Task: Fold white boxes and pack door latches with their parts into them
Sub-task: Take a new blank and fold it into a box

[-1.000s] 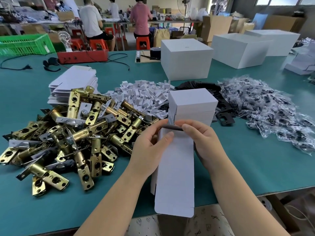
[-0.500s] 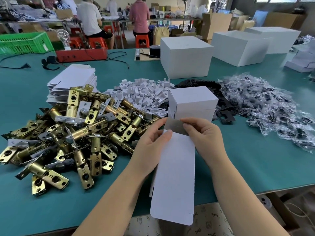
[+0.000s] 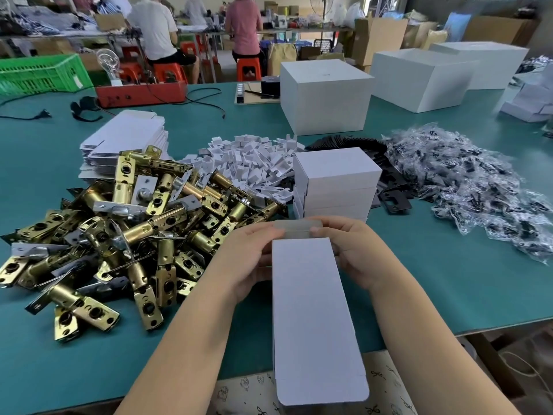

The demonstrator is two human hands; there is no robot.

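1. A long white box (image 3: 314,319) juts over the near edge of the green worktop (image 3: 449,295), held at its far end by both hands.
2. The left hand (image 3: 245,259) curls closed around the box's left side, thumb on top.
3. The right hand (image 3: 356,253) grips the right side, fingers closed on the far end flap (image 3: 297,229).
4. A heap of brass door latches (image 3: 119,232) lies toward the left edge.
5. Stacked folded boxes (image 3: 335,181) stand just beyond the hands.

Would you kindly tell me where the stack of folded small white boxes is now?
The stack of folded small white boxes sits mid-table, just beyond both hands, between the brass latch pile and the black strike plates.
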